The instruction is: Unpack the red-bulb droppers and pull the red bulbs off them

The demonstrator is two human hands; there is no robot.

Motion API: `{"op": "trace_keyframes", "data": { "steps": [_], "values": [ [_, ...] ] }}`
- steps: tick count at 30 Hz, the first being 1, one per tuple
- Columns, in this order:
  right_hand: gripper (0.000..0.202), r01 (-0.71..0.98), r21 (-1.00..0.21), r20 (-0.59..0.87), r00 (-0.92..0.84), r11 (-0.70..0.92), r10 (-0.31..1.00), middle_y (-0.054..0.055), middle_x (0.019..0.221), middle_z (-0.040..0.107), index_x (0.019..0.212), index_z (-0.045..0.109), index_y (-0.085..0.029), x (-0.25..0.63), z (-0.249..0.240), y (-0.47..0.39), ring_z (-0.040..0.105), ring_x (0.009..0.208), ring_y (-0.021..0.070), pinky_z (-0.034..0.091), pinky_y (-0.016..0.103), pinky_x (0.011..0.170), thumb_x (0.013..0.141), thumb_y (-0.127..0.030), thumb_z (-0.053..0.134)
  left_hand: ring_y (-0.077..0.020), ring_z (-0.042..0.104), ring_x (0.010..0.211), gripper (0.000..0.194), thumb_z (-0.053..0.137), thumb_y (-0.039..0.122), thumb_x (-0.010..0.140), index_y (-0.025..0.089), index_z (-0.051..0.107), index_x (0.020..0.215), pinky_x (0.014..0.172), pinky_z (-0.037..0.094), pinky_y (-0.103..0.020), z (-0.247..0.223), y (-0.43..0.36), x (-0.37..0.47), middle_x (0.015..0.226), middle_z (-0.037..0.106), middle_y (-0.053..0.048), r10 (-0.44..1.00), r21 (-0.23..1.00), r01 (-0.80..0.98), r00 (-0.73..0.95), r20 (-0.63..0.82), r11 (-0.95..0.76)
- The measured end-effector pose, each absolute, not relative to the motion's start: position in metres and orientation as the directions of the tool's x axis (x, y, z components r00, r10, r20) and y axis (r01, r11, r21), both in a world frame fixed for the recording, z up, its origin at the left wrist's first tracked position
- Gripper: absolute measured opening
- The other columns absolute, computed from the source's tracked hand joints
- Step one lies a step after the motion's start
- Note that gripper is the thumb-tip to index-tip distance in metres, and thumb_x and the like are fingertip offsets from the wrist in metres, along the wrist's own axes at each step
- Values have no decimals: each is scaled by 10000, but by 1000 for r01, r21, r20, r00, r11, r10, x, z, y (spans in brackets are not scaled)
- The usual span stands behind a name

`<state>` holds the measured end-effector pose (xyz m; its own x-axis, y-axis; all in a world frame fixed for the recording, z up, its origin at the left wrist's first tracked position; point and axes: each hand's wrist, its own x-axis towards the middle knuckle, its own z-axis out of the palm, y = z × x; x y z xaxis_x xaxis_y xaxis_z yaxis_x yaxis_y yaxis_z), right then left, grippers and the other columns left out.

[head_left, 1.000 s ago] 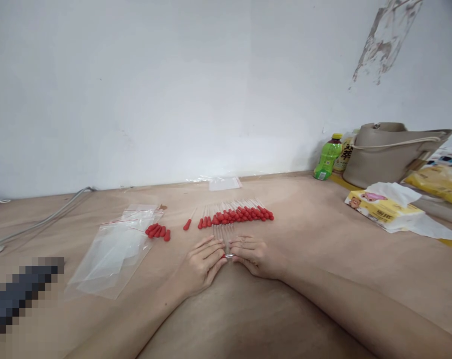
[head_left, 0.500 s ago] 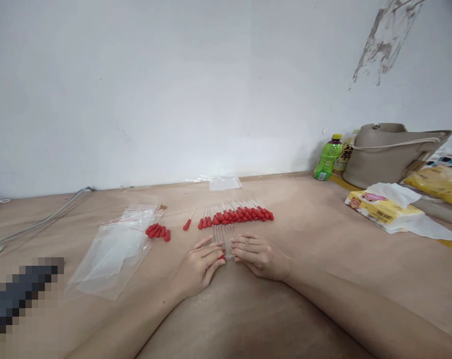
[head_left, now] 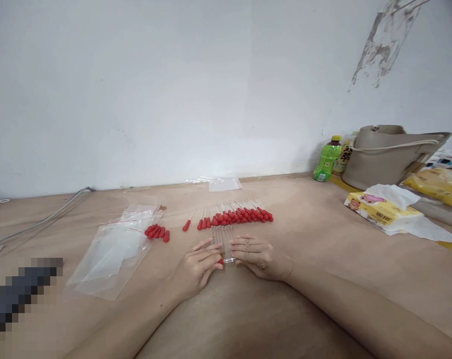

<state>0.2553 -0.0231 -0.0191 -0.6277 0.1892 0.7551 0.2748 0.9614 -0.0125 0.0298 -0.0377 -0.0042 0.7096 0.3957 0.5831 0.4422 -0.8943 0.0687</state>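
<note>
Two bare hands meet low over the middle of the table (head_left: pixel 323 219). The left hand (head_left: pixel 201 264) has its fingers and thumb closed on a red rubber bulb (head_left: pixel 221 261), mostly hidden by the fingertips. The right hand (head_left: pixel 259 254) is curled, its fingertips closed around the far end of a clear tube (head_left: pixel 229 260), which lies crosswise in the narrow gap between the hands. Its long axis runs left to right, roughly in line with the bulb; whether bulb and tube are joined is hidden by the fingers.

Between the hands and reaching away from them, slender clear tubes (head_left: pixel 223 237) lie side by side, smooth and glossy, probably glass. Their long axes point toward the wall, across the line of the held tube, and both hands flank them about equally closely.

Just beyond is a dense row of red-bulbed droppers (head_left: pixel 241 215), matte rounded bulbs toward the person, thin stems toward the wall. One separate dropper (head_left: pixel 187 225) lies slanted left of the row. Farther left, loose red bulbs (head_left: pixel 156 232) cluster beside limp, translucent zip bags (head_left: pixel 115 247), with a gray cable (head_left: pixel 50 217) behind. A small zip bag (head_left: pixel 224 185) lies flat near the plain white wall (head_left: pixel 173 99). Well to the right sit a yellow tissue box (head_left: pixel 386 212), a green plastic bottle (head_left: pixel 328 159) and a smooth taupe handbag (head_left: pixel 375 159).
</note>
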Motion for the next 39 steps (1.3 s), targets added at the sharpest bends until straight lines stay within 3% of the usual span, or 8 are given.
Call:
{"op": "trace_keyframes", "data": {
  "steps": [4, 9, 12, 15, 20, 26, 33, 39],
  "values": [
    [232, 285, -14, 771, -608, 958, 192, 64, 976, 660, 1038, 586, -144, 261, -17, -19, 536, 1064, 152, 434, 323, 942, 830, -126, 484, -173, 589, 985, 152, 452, 150, 856, 173, 586, 924, 943, 424, -387, -6, -36, 17, 921, 669, -45, 424, 87, 479, 661, 619, -873],
    [201, 603, -142, 769, -432, 785, 471, 37, 684, 603, 974, 635, -177, 266, -19, -13, 557, 687, 148, 462, 301, 662, 840, -229, 493, -154, 569, 817, 159, 470, 197, 846, 180, 617, 905, 701, 482, -285, 4, -30, -1, 866, 605, -51, 536, 136, 681, 421, 732, -719],
    [238, 722, -207, 726, -340, 660, 598, 34, 658, 553, 1004, 624, -182, 265, -22, -12, 518, 645, 150, 422, 283, 617, 844, -208, 450, -157, 525, 754, 236, 444, 272, 842, 171, 638, 931, 656, 462, -281, 22, -15, -17, 790, 535, -48, 637, 222, 805, 233, 735, -551],
    [272, 733, -262, 697, -305, 627, 648, 45, 741, 582, 1024, 582, -172, 263, -23, -11, 532, 700, 158, 417, 275, 642, 807, -135, 422, -201, 523, 829, 319, 408, 304, 812, 151, 634, 977, 690, 456, -307, 46, 4, -48, 804, 551, -66, 777, 357, 886, 6, 629, -296],
    [121, 736, -299, 677, -284, 607, 678, 17, 653, 555, 794, 531, -174, 261, -24, -8, 509, 636, 152, 378, 261, 586, 742, -113, 441, -199, 582, 760, 401, 462, 381, 722, 169, 589, 1038, 658, 452, -288, 67, 22, -103, 824, 617, -47, 929, 506, 860, -238, 284, 66],
    [143, 707, -278, 694, -320, 651, 645, 30, 698, 581, 780, 559, -170, 254, -21, -12, 515, 681, 153, 366, 269, 639, 742, -99, 441, -213, 604, 766, 428, 517, 449, 652, 157, 590, 955, 638, 436, -277, 51, 27, -114, 802, 648, -65, 922, 468, 868, -305, 240, 165],
    [134, 714, -236, 640, -395, 659, 658, 30, 690, 587, 824, 606, -171, 248, -14, -22, 503, 695, 158, 345, 300, 702, 794, -266, 516, -215, 605, 700, 388, 443, 511, 704, 172, 626, 748, 606, 419, -277, 45, 30, -117, 708, 661, -44, 941, 440, 880, -284, 182, 181],
    [252, 733, -207, 583, -439, 647, 684, 48, 797, 624, 866, 617, -185, 248, -10, -27, 510, 781, 181, 323, 324, 738, 785, -409, 534, -220, 576, 773, 363, 421, 474, 748, 186, 625, 834, 670, 410, -303, 49, 26, -102, 871, 649, -54, 873, 320, 944, -216, 436, 74]
  ]
}}
